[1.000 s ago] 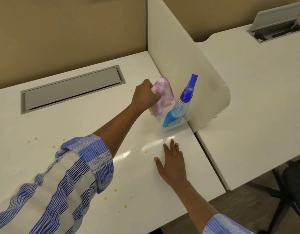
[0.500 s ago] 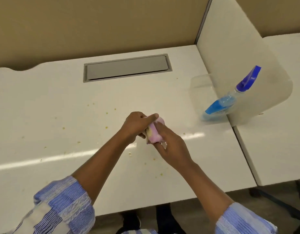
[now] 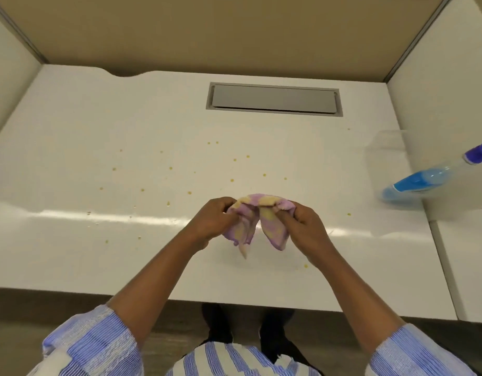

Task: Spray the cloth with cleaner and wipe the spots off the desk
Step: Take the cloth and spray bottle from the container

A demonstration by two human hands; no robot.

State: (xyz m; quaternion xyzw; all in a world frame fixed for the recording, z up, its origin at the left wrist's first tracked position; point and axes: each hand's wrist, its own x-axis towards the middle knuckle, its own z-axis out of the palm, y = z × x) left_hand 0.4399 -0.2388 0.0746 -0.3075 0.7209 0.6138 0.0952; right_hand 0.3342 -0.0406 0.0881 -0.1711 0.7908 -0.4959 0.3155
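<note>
Purple-and-yellow cloth [image 3: 257, 222] hangs between both hands above the counter [image 3: 71, 253]; left hand [image 3: 216, 219] and right hand [image 3: 304, 229] each have their grip pinched on its top edge, probably spreading it for spraying. Spray bottle [image 3: 424, 183] stands far to the right grip's right.

1. One view only: a head camera, looking forward and steeply down from above the near edge of the desk [image 3: 71, 253].
2. It faces the back panel [image 3: 220, 33], which fills the top of the frame beyond the desk.
3. It sits close: both forearms reach in from the bottom, and striped sleeves [image 3: 98, 346] fill the lower corners, nearer than the desk.
4. The wide lens bows the desk's edges; side dividers [image 3: 437, 85] flank the desk at left and right.
5. No second view shares the scene.
</note>
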